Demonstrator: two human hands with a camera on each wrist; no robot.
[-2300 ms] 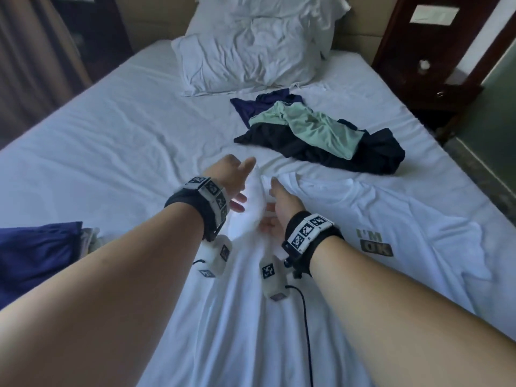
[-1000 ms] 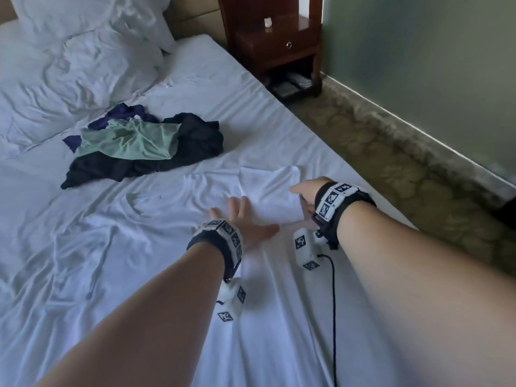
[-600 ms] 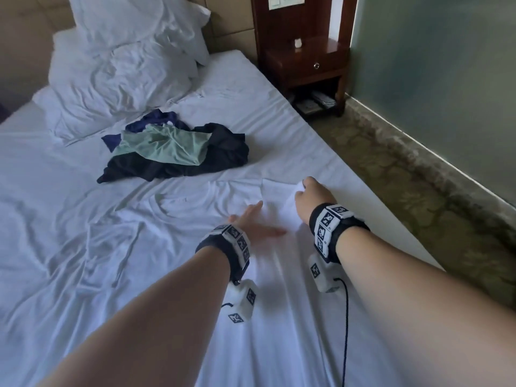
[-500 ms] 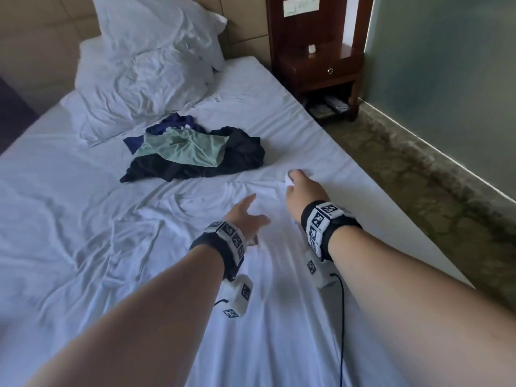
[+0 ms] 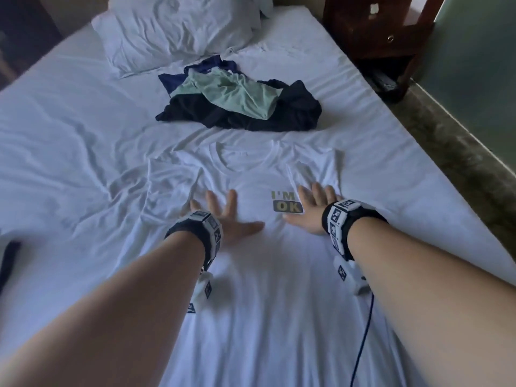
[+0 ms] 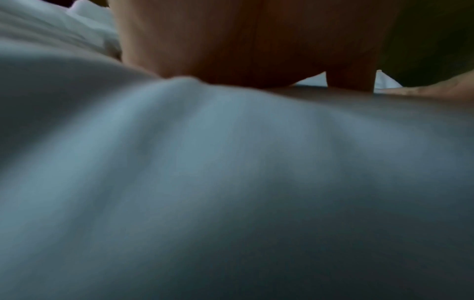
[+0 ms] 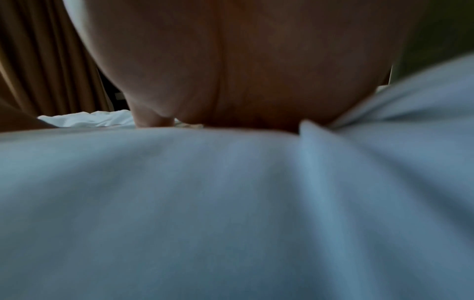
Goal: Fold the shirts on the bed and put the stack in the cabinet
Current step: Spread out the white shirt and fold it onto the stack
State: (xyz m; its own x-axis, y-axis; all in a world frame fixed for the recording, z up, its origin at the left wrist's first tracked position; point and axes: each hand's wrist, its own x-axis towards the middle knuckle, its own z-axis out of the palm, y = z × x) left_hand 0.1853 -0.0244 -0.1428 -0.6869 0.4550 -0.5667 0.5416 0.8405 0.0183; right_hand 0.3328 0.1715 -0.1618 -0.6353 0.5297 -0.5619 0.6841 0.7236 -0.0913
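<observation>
A white T-shirt [image 5: 251, 174] with an "I'M OK" print lies spread face up on the bed, collar away from me. My left hand [image 5: 223, 216] presses flat on its chest, fingers spread. My right hand [image 5: 312, 208] lies flat beside the print, fingers straight, by the folded-in right sleeve. Both wrist views show only a palm, left hand [image 6: 243, 40] and right hand [image 7: 231, 60], resting on white cloth [image 6: 231, 182]. A heap of unfolded shirts [image 5: 240, 104], mint green over black and navy, lies beyond the collar.
White pillows [image 5: 178, 29] sit at the head of the bed [image 5: 55, 121]. A dark wooden nightstand [image 5: 382, 32] stands at the far right, with floor along the bed's right edge. A dark blue item [image 5: 8, 261] shows at the left edge.
The right hand has let go of the shirt's edge and now lies flat. Both hands have come back onto the chest, and the shirt lies spread with the print showing.
</observation>
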